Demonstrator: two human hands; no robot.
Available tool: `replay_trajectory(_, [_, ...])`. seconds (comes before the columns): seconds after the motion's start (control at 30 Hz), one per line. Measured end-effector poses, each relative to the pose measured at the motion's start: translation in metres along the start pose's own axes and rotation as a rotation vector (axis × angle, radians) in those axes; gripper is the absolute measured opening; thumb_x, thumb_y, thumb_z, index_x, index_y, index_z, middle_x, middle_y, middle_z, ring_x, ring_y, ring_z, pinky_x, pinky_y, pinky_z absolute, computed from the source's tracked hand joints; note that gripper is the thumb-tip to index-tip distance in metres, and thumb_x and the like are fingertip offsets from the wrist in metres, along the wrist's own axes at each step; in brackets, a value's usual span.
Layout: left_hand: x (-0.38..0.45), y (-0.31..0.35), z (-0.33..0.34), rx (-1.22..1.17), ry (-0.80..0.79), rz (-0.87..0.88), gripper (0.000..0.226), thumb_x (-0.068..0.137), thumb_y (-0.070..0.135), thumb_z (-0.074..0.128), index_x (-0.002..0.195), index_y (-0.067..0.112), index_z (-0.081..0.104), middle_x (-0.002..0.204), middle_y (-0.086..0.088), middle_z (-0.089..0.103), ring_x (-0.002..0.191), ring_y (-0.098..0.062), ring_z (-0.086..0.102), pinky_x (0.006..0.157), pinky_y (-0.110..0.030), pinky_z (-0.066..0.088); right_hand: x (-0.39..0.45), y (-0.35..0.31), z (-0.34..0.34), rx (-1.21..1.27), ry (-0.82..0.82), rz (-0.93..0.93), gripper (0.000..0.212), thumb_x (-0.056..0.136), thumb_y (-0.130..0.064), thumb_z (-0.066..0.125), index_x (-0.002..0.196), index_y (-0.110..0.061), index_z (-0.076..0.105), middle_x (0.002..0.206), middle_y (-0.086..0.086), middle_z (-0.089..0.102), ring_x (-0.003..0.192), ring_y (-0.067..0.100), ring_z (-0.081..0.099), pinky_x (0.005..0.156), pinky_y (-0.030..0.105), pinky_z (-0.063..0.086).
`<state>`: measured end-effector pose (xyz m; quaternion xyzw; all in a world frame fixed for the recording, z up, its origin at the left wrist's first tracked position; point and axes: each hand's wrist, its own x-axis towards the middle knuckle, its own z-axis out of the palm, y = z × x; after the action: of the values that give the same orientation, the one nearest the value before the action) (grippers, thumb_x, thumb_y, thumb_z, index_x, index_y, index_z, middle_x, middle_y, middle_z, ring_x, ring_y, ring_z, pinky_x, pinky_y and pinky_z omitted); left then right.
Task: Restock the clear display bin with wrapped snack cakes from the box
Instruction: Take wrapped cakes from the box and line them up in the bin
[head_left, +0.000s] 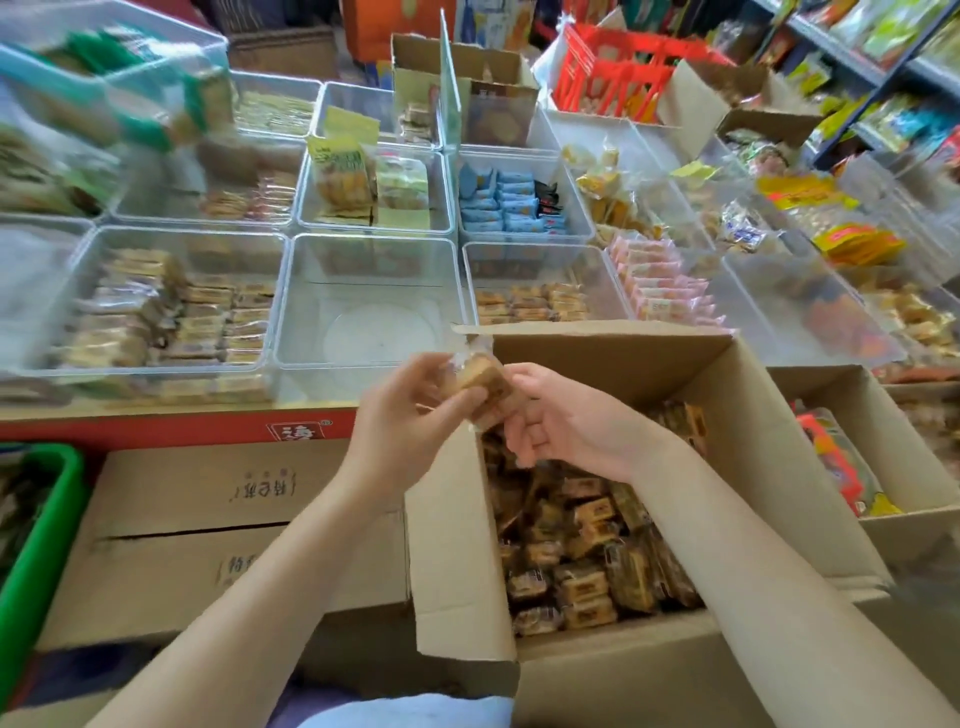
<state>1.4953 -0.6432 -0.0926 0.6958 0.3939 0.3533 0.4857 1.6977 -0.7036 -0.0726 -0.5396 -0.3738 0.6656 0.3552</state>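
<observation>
A wrapped snack cake (475, 387) is pinched between both hands, just above the near-left corner of the open box (597, 519). Left of the grip, the left hand (415, 410) is closed on the cake's left end, thumb over the top, fingers curled under. Right of the grip, the right hand (561, 415) is seen touching the cake's right end w/ thumb and forefinger; remaining fingers are loosely curled, and how firmly that side is held can't be told, since the frame is blurred.

Beyond the grip and slightly left sits the clear display bin (283, 306), apparently empty, only its base visible. Below and right of the grip, the box is seen still heaped w/ more cakes (587, 561).

Risks, as judged from here: the film wrapper looks slick, so the cake could be dropped if one hand is released before the other is secure. The box's raised left flap (452, 519) stands directly under the grip and could be clipped. Similar neighbouring bins (171, 312) sit left and right of the target; a misplaced cake is possible.
</observation>
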Motion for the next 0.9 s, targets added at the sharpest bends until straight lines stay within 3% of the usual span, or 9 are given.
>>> replay_trajectory(0.1, [0.008,-0.005,-0.045,-0.277,-0.04,-0.22,0.031,0.087,0.036,0.072,0.107,0.013,0.07,0.089,-0.011,0.077,0.077,-0.022,0.072,0.077,-0.039,0.06,0.02,-0.012,0.03,-0.213,0.074,-0.048,0.035,0.103,-0.041,0.052,0.13,-0.02,0.061,0.095,0.024,0.061,0.075,0.022,0.057,0.073,0.033,0.052])
replay_trajectory(0.2, [0.011,-0.018,-0.085,-0.323,-0.057,-0.27,0.032,0.092,0.028,0.069,0.114,0.005,0.07,0.094,-0.016,0.077,0.081,-0.029,0.073,0.073,-0.034,0.062,0.05,-0.025,0.065,-0.38,0.124,-0.081,0.042,0.096,-0.042,0.064,0.131,-0.02,0.061,0.107,0.019,0.068,0.079,0.017,0.064,0.081,0.035,0.058])
replay_trajectory(0.3, [0.016,-0.043,-0.125,-0.295,-0.051,-0.332,0.031,0.093,0.031,0.069,0.116,0.01,0.069,0.099,-0.011,0.077,0.088,-0.024,0.076,0.074,-0.031,0.061,0.093,-0.036,0.105,-0.448,0.145,-0.095,0.031,0.096,-0.03,0.067,0.122,-0.015,0.063,0.1,0.009,0.073,0.077,0.016,0.071,0.072,0.031,0.06])
replay_trajectory(0.43, [0.033,-0.115,-0.198,-0.076,0.104,-0.411,0.037,0.097,0.046,0.063,0.129,0.026,0.064,0.119,0.004,0.07,0.104,-0.009,0.068,0.088,-0.033,0.057,0.168,-0.045,0.152,-0.541,0.239,-0.107,0.023,0.093,-0.025,0.071,0.113,-0.016,0.064,0.099,0.008,0.07,0.071,0.015,0.071,0.07,0.03,0.061])
replay_trajectory(0.5, [0.043,-0.157,-0.242,0.111,0.18,-0.488,0.042,0.101,0.04,0.059,0.138,0.021,0.059,0.133,0.002,0.06,0.117,-0.012,0.058,0.097,-0.032,0.047,0.214,-0.046,0.171,-0.579,0.273,-0.107,0.024,0.093,-0.023,0.071,0.114,-0.016,0.063,0.097,0.009,0.068,0.069,0.015,0.069,0.07,0.03,0.061])
replay_trajectory(0.6, [0.059,-0.216,-0.305,0.508,0.221,-0.517,0.053,0.101,0.031,0.057,0.149,0.011,0.046,0.153,-0.009,0.043,0.143,-0.024,0.037,0.117,-0.038,0.03,0.288,-0.043,0.201,-0.636,0.293,-0.121,0.026,0.091,-0.022,0.073,0.115,-0.02,0.061,0.095,0.002,0.066,0.08,0.025,0.067,0.079,0.04,0.058])
replay_trajectory(0.73, [0.072,-0.277,-0.355,0.921,-0.049,-0.415,0.069,0.106,0.046,0.039,0.162,0.014,0.015,0.171,-0.007,0.007,0.157,-0.024,-0.001,0.127,-0.045,0.001,0.372,-0.032,0.24,-0.806,0.341,-0.136,0.036,0.094,-0.022,0.068,0.129,-0.02,0.061,0.115,-0.001,0.057,0.103,0.015,0.053,0.088,0.025,0.038])
replay_trajectory(0.8, [0.068,-0.297,-0.364,1.032,-0.166,-0.36,0.073,0.105,0.053,0.029,0.163,0.019,0.001,0.171,-0.004,-0.002,0.157,-0.022,-0.011,0.126,-0.048,-0.007,0.405,-0.02,0.254,-0.886,0.342,-0.071,0.039,0.095,-0.023,0.067,0.133,-0.022,0.06,0.124,0.002,0.054,0.106,0.017,0.052,0.088,0.025,0.038])
replay_trajectory(0.9, [0.063,-0.309,-0.368,1.062,-0.185,-0.305,0.079,0.103,0.06,0.026,0.162,0.02,-0.007,0.171,-0.003,-0.006,0.156,-0.021,-0.016,0.124,-0.05,-0.013,0.434,0.0,0.265,-1.007,0.226,0.124,0.037,0.098,-0.031,0.062,0.135,-0.025,0.06,0.136,0.003,0.055,0.115,0.022,0.056,0.092,0.032,0.047])
